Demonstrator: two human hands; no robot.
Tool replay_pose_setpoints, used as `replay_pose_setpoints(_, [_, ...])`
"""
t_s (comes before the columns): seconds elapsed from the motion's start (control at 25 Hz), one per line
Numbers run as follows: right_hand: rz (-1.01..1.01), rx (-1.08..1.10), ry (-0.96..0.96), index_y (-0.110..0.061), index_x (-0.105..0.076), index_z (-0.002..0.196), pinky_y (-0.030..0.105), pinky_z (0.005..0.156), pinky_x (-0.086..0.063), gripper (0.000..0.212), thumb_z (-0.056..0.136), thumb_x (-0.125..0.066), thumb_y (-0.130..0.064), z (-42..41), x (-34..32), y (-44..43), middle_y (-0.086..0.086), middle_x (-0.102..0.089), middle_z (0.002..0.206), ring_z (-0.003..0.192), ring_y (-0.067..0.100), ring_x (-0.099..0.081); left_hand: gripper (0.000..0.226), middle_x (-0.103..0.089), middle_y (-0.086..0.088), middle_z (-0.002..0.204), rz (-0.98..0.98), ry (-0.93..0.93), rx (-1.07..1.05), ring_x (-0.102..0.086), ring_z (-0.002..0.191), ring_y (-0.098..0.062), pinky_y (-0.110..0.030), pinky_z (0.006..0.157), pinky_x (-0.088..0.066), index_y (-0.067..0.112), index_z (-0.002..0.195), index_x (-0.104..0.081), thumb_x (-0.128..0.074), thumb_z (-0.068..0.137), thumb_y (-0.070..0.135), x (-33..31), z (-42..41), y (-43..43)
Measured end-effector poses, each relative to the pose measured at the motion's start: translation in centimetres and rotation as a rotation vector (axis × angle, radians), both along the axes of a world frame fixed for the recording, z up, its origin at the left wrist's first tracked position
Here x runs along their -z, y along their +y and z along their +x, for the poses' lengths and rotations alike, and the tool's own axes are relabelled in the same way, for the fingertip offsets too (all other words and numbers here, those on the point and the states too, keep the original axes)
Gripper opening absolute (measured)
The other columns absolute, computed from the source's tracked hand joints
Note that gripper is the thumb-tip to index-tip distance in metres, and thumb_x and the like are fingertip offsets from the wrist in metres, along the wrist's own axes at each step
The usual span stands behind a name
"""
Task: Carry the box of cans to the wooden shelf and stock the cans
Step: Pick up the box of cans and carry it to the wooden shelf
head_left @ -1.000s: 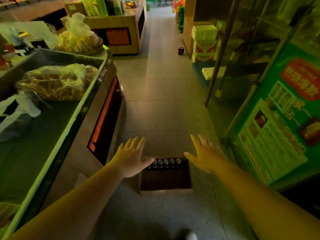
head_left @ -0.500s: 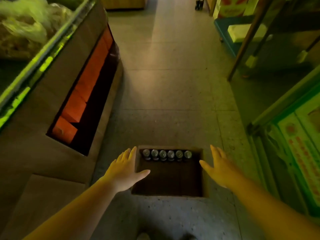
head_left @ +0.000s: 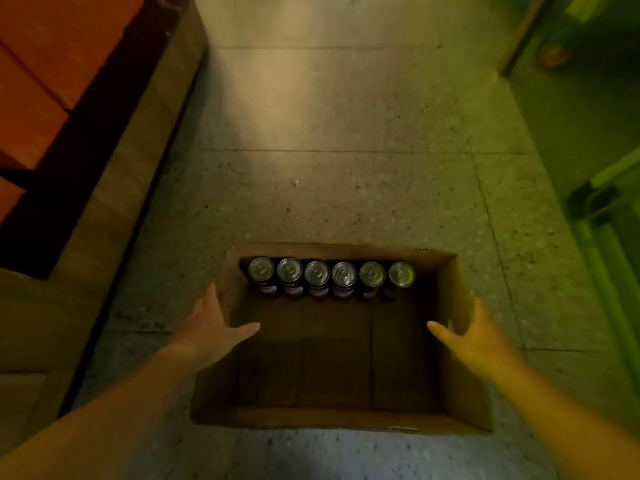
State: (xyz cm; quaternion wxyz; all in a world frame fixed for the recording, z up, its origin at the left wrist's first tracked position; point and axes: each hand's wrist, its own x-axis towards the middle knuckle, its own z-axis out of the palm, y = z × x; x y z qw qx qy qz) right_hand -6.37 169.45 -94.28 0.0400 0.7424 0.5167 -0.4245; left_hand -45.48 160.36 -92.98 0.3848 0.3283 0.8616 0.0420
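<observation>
An open brown cardboard box stands on the speckled floor right below me. A single row of several dark cans with silver tops lines its far wall, and the remainder of the box floor is bare. My left hand is at the box's left wall, fingers outside and thumb reaching over the rim into the box. My right hand mirrors it at the right wall, thumb inside. On both hands the fingers are spread and not closed on the cardboard.
A wooden display counter with an orange inset panel runs along the left, close to the box. A green-lit glass door frame borders the right side. Tiled floor stretches ahead beyond the box.
The view has tilted down and come much closer to the box. Both hands dropped from above the box to its side walls, thumbs now over the rims.
</observation>
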Motion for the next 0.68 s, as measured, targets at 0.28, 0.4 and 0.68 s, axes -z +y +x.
replay_pose_setpoints(0.28, [0.107,0.275,0.008,-0.005,-0.059,0.125,0.046,0.078,-0.053,0.075,0.077,-0.066,-0.061,0.0,3.0,1.0,0.011,-0.067,0.099,0.090,0.032,-0.065,0.110,-0.067,-0.018,0.115,0.136,-0.147,-0.357,-0.069,0.098,-0.034,-0.053,0.090,-0.055,0.014,0.141,-0.044,-0.080,0.052,0.068,5.1,-1.9,0.0])
replay_pose_setpoints(0.4, [-0.006,0.327,0.087,0.002,-0.068,0.106,0.056,0.098,-0.048,0.088,0.060,-0.068,-0.073,0.2,3.6,1.2,0.015,-0.069,0.092,0.100,0.038,-0.066,0.099,-0.065,-0.017,0.113,0.039,-0.207,-0.385,-0.063,0.101,-0.024,-0.049,0.106,-0.039,0.001,0.145,-0.039,-0.076,0.072,0.057,4.7,-1.7,-0.2])
replay_pose_setpoints(0.68, [-0.016,0.269,0.092,0.008,-0.067,0.081,0.042,0.070,-0.051,0.044,0.082,-0.074,-0.036,1.1,4.0,1.1,0.021,-0.070,0.075,0.068,0.035,-0.066,0.073,-0.063,-0.014,0.104,0.073,-0.208,-0.409,-0.062,0.100,-0.031,-0.045,0.090,-0.051,0.000,0.136,-0.043,-0.077,0.082,0.035,5.7,-2.2,0.2])
